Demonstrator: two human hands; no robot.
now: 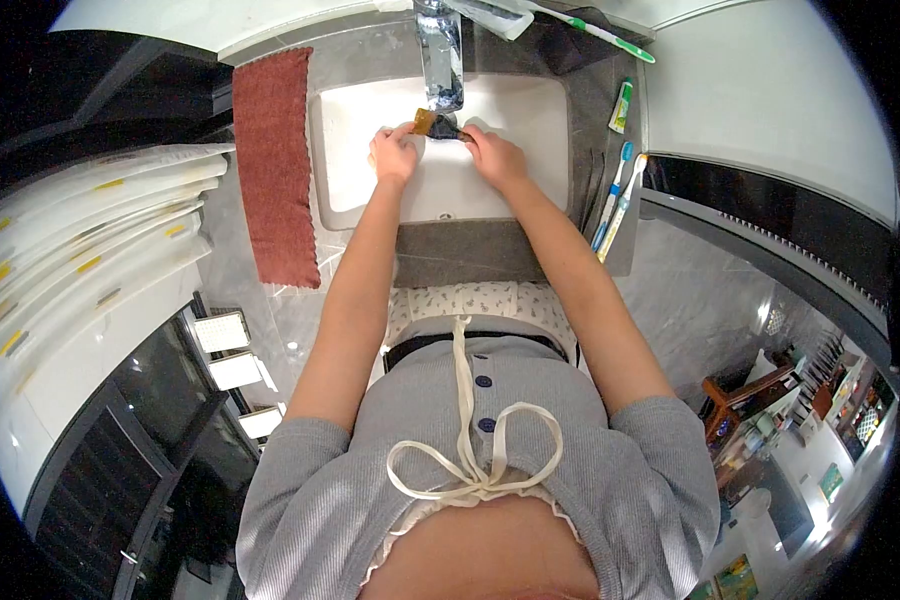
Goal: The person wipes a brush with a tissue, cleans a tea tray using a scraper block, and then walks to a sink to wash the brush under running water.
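Over the white sink [370,205], just under the tap [442,60], both hands are close together. My left hand [394,154] has its fingers closed on the edge of a small amber-brown block [424,122], whose kind I cannot make out. My right hand [496,158] pinches the brownish end of a dark, brush-like item [444,127]. Its dark end lies against or right beside the amber block. Whether water is running from the tap is hard to tell.
A red-brown cloth [275,165] lies left of the sink. On the right are a green-white tube [621,107], a blue toothbrush [613,195] and a white-yellow toothbrush [624,208]. A green-white toothbrush [595,37] lies behind, near the clear plastic wrap [495,15].
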